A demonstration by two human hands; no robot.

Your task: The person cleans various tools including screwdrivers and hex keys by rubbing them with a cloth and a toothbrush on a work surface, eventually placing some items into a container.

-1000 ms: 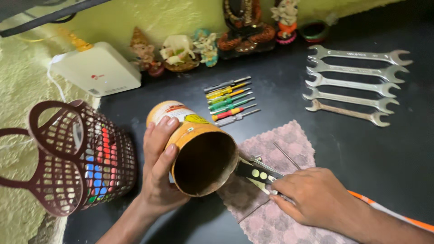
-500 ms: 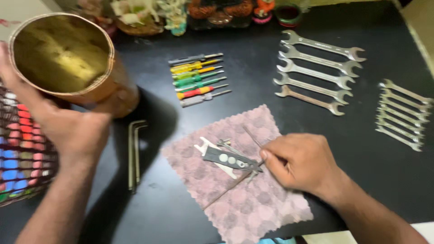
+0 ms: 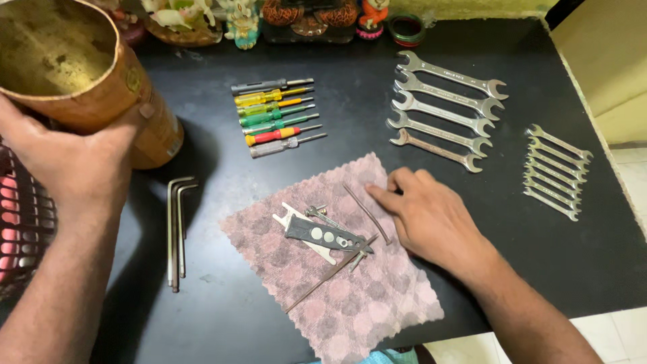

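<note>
on the pink cloth [image 3: 350, 296]: the landmark for every line below; it lies spread flat on the black table [image 3: 269, 323]
right hand [image 3: 431, 219]: rests palm down on the cloth's right edge, fingers loosely spread, holding nothing; the index fingertip touches the cloth near the upper end of a thin metal rod [image 3: 367, 214]
left hand [image 3: 64, 158]: well to the upper left of the cloth, off it, wrapped around a brown cylindrical tin [image 3: 81, 87], fingers curled on its wall; the tin is tilted so its open mouth faces the camera
thin metal rod: just left of the right hand, on the cloth, long axis running from upper left to lower right
flat dark tool [image 3: 320, 236]: mid cloth, left of the rod, long axis roughly left to right, small screws beside it; a longer thin rod [image 3: 330, 275] slants below it
nearer hand: the right, by far; the left is occupied with the tin
hex keys [image 3: 176, 229]: left of the cloth, lying parallel, long axes up and down
screwdrivers [image 3: 276, 114]: above the cloth, in a row
large spanners [image 3: 441, 111]: above right of the cloth
small spanners [image 3: 556, 172]: far right of the cloth
basket [image 3: 20, 222]: far left of the cloth, under the left arm
</note>
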